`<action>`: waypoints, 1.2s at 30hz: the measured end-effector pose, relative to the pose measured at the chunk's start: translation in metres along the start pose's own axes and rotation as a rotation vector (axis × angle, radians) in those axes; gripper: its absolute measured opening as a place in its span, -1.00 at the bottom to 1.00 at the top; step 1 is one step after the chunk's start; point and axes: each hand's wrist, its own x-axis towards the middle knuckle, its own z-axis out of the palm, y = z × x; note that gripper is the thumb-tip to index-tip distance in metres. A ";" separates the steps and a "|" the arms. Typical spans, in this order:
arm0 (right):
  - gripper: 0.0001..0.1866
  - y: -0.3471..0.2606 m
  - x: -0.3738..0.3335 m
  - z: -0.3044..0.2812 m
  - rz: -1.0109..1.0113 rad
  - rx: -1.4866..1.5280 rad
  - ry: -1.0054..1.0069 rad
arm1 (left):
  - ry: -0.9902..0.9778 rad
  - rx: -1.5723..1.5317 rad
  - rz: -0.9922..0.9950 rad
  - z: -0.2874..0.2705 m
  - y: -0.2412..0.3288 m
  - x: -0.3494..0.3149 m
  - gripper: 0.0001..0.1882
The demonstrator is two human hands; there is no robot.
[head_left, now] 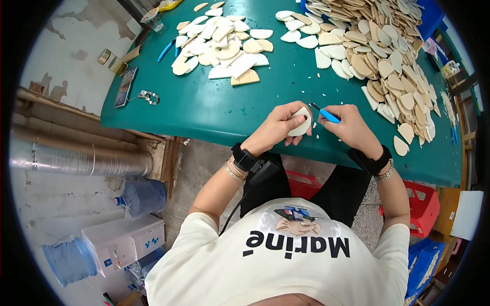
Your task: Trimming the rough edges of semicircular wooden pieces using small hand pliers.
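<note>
My left hand [290, 121] pinches a flat, cream, rounded piece [299, 124] over the table's near edge, thumb on its face. Just to the right, my right hand [351, 125] grips a small blue-handled cutting tool [330, 117]. Its narrow dark tip points at the piece, with a small gap visible between them. Tiny pale scraps lie around both hands. A loose pile of similar cream pieces [219, 38] sits at the far left of the table, and a much larger heap of cream and tan pieces [393, 66] spreads over the right side.
The green table [204, 109] carries a phone [126, 87] with a beaded strap at its left edge. A blue-handled tool [166, 50] lies beside the left pile. Blue bins [426, 265] and a red plastic stool [422, 209] stand low right; a water dispenser [125, 239] is low left.
</note>
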 end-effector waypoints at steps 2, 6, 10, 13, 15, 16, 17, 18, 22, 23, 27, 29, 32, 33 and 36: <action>-0.76 0.001 0.000 0.003 -0.028 -0.039 0.147 | -0.021 -0.066 0.016 0.000 0.000 -0.001 -0.85; -0.71 0.000 0.007 0.004 0.008 0.108 0.147 | -0.047 -0.098 0.036 -0.001 -0.003 -0.001 -0.84; -0.65 -0.010 0.016 0.008 0.133 0.513 -0.072 | -0.071 -0.082 0.066 -0.003 -0.006 -0.001 -0.83; -0.63 -0.014 0.019 0.010 0.127 0.521 -0.137 | -0.069 -0.084 0.086 -0.003 -0.007 -0.001 -0.82; -0.63 -0.014 0.019 0.011 0.116 0.516 -0.163 | -0.064 -0.085 0.089 -0.003 -0.008 -0.001 -0.82; -0.63 -0.014 0.018 0.010 0.121 0.514 -0.174 | -0.070 -0.082 0.093 -0.003 -0.008 -0.001 -0.82; -0.64 -0.014 0.017 0.009 0.127 0.512 -0.184 | -0.077 -0.079 0.098 -0.003 -0.008 -0.001 -0.82; -0.64 -0.015 0.016 0.008 0.128 0.515 -0.185 | -0.076 -0.080 0.095 -0.004 -0.008 -0.001 -0.82; -0.66 -0.006 0.013 0.007 0.075 0.317 -0.106 | -0.041 -0.261 0.121 -0.009 -0.010 -0.002 -0.81; -0.68 -0.003 0.011 0.007 -0.004 0.130 -0.024 | -0.035 -0.354 0.133 -0.011 -0.011 -0.001 -0.81; -0.74 -0.002 0.004 0.012 -0.163 -0.389 0.326 | -0.031 -0.369 0.136 -0.012 -0.013 0.002 -0.80; -0.74 0.000 0.005 0.009 -0.181 -0.368 0.303 | -0.001 -0.301 0.122 -0.009 -0.011 0.002 -0.81; -0.74 -0.008 0.003 0.007 -0.199 -0.335 0.258 | 0.016 -0.254 0.130 -0.008 -0.014 0.002 -0.80; -0.74 -0.012 0.003 0.006 -0.199 -0.323 0.240 | 0.015 -0.253 0.130 -0.008 -0.014 0.002 -0.80; -0.76 -0.012 0.002 0.004 -0.219 -0.349 0.239 | 0.030 -0.220 0.117 -0.005 -0.012 0.002 -0.78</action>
